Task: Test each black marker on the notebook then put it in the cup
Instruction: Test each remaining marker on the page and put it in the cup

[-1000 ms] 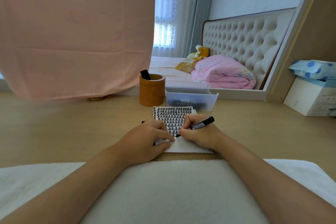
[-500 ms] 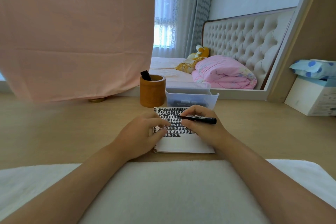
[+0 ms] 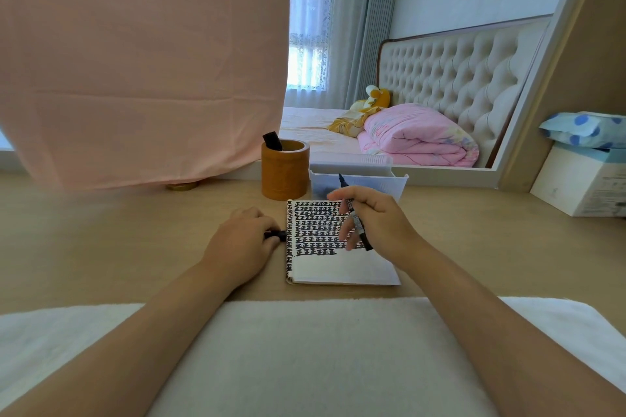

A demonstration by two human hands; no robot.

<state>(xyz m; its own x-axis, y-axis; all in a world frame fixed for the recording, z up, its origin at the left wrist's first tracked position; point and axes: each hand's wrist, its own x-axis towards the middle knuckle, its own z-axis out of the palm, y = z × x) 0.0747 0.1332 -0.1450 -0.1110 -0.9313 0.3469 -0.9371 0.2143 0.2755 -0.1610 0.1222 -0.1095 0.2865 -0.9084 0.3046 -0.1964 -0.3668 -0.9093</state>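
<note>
Fingers (image 3: 342,196) of right hand (image 3: 379,223) grip marker (image 3: 356,225) over notebook (image 3: 315,230) of illegible marks; left fingers (image 3: 262,225) pinch cap (image 3: 277,236)

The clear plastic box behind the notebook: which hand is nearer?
Right. The right hand, holding a marker, is above the notebook, just before the clear plastic box; the left hand, gripping a black cap, is farther off at the notebook's left edge.
</note>
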